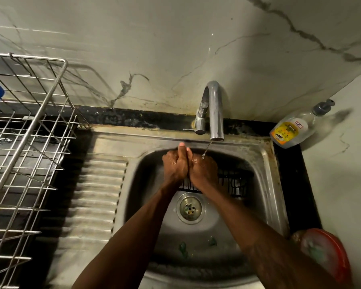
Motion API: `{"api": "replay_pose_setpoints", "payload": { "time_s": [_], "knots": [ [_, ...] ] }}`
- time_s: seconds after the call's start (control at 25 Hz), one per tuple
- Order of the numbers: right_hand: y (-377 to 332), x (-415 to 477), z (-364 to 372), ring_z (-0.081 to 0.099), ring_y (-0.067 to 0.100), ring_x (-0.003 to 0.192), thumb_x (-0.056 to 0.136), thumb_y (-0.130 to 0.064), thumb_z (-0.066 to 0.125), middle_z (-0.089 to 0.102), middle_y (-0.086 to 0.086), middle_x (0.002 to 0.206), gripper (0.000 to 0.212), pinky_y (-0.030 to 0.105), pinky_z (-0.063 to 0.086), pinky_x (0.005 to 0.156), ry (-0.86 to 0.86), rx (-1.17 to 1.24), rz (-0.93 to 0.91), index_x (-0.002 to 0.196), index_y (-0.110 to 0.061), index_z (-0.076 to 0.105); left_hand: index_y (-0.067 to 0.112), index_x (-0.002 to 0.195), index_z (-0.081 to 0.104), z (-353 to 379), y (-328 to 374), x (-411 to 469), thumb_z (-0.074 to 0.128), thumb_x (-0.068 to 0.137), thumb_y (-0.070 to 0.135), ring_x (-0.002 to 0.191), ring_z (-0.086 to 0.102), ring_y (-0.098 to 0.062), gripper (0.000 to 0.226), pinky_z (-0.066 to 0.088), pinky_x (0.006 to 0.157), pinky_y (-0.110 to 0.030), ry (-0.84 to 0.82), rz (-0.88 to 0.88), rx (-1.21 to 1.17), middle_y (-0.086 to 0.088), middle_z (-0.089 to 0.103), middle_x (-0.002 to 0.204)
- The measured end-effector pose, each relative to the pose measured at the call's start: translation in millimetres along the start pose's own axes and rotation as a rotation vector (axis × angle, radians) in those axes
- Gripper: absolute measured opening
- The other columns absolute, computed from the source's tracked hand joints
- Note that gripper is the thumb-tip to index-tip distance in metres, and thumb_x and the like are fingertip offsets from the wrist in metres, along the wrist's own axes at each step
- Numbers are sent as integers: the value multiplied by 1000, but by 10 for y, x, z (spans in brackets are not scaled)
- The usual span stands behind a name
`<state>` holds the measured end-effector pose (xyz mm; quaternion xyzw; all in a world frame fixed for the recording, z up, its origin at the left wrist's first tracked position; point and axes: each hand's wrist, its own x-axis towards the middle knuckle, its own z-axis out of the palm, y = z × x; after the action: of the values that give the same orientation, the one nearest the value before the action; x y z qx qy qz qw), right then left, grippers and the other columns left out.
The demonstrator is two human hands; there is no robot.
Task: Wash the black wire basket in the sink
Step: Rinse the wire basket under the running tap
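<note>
The black wire basket (234, 183) lies in the far part of the sink (265, 163), against the back wall of the bowl and just beyond the drain (190, 207); its left part is hidden behind the hands. Above it the left hand (174, 166) and the right hand (203, 168) are pressed together side by side. The fingers (170, 158) are curled down and in, wet and shining, but whether they clasp a rim of the basket, a scrubber or only each other cannot be told. A thin stream of water (206, 149) from the tap (214, 109) lands on the right hand, not on the wire. This looks like wetting or rinsing the hands rather than scrubbing the basket, so the washing itself is probably mostly undone. The risks follow from that. With so weak a stream landing on the hand, the far corners of the basket may stay unrinsed unless it is lifted under the spout. Wet fingers on thin wire can slip, and the basket could drop and clatter onto the drain. Green scraps (182, 248) on the near floor of the sink could catch in the mesh or block the drain. The soap bottle (290, 130) leans at the corner of the desk (296, 195) — a wet reach might tip it. A metal dish rack (29, 142) stands to the left and a red bowl (329, 253) near the right.
</note>
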<state>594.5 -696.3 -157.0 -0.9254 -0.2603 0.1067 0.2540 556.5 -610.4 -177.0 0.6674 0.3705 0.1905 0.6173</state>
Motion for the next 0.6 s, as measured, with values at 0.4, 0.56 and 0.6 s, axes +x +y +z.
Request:
{"api": "replay_pose_setpoints", "payload": {
  "time_s": [0.4,0.56,0.6],
  "knots": [
    [191,80,37,63,22,62,108,-42,22,64,0,67,51,35,52,71,-13,-317,5,92,-21,65,17,79,68,-10,-14,66,49,96,59,80,71,-20,49,61,76,-39,32,-154,54,-9,72,89],
    [103,43,153,66,22,67,107,-49,18,68,1,72,55,38,53,70,-133,-327,-223,97,-26,67,14,101,71,-198,-196,107,43,84,77,101,66,-22,71,53,98,-44,125,-209,79,-12,67,110],
    [316,73,105,64,21,62,106,-53,16,65,2,66,62,37,54,69,-134,-329,-152,90,-24,68,15,103,69,-265,-179,108,45,87,74,100,65,-20,66,53,97,-42,136,-214,69,-10,66,110]
  ]
}}
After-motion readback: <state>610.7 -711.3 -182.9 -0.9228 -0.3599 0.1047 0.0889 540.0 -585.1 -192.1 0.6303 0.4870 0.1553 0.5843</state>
